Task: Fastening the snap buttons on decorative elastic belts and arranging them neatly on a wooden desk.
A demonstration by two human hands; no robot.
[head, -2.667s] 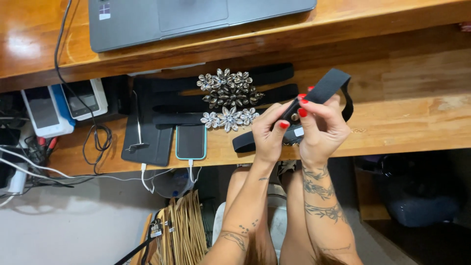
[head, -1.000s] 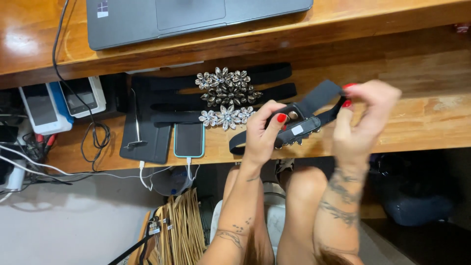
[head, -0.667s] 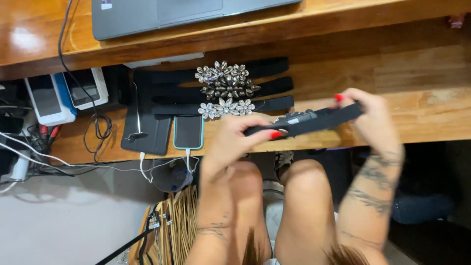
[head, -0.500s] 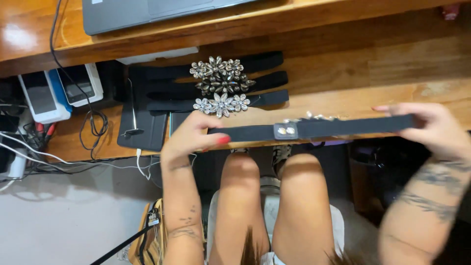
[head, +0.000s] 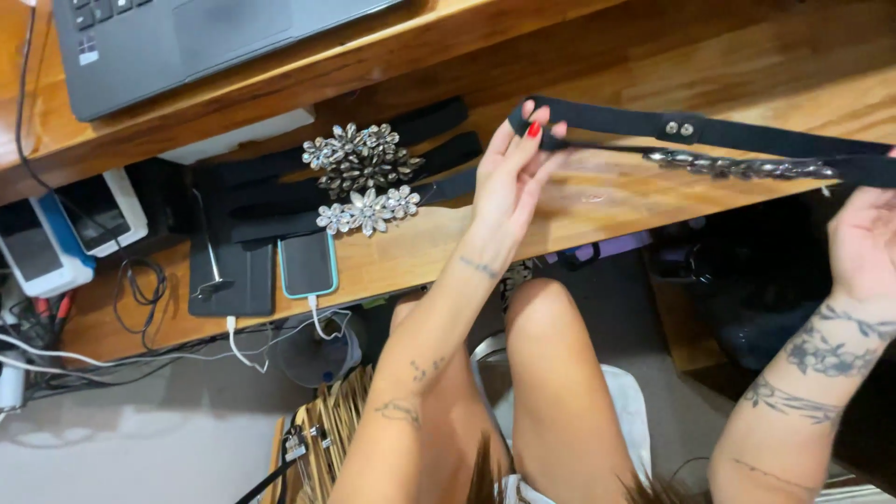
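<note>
My left hand [head: 514,174] pinches the left end of a black elastic belt [head: 758,136] that has snap studs and a jewelled silver clasp [head: 737,166]. My right hand [head: 863,238] holds the belt's other end at the right edge of view. The belt is stretched out flat between both hands, raised above the wooden desk [head: 597,191]. Its far right end runs out of the frame.
Three more black belts with silver flower brooches [head: 359,173] lie on the desk to the left. Beside them are a phone on a cable [head: 308,263], a black tablet [head: 229,277], a laptop [head: 187,37] on the upper shelf and tangled cables [head: 56,345]. My knees are under the desk.
The belt was folded between both hands close together. My hands have moved apart and pulled it out to full length, then lifted it higher over the desk.
</note>
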